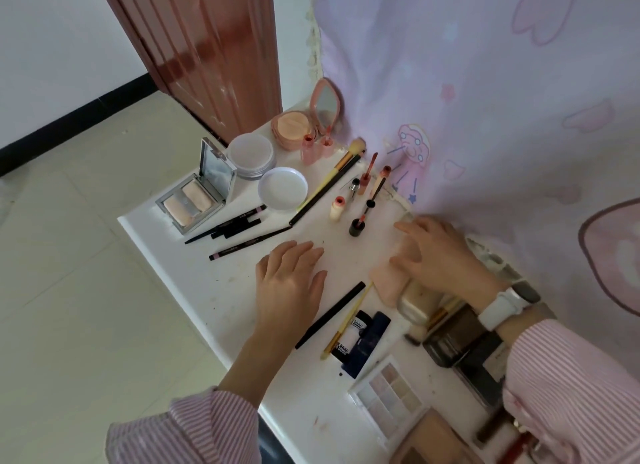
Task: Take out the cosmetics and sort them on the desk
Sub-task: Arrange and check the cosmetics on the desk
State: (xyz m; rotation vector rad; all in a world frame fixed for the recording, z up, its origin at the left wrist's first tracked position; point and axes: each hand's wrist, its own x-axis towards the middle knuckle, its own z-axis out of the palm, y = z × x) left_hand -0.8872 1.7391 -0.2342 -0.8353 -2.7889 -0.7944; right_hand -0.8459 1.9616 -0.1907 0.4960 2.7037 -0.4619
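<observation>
The left hand (289,276) lies flat, fingers straight, on the white desk (194,276) at centre frame. The right hand (436,252), fingers relaxed, rests on a peach pouch (384,280) right of centre.

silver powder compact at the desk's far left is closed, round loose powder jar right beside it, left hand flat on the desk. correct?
Not quite. The head view shows the silver powder compact open, its mirrored lid standing up. The rest holds: the loose powder jar sits beside it and the left hand lies flat on the desk.

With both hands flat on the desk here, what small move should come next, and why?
Probably the left hand picks up the black pencil beside it and lays it with the black pencils already grouped farther along the desk. It holds nothing, and that pencil lies apart from its kind.
</observation>
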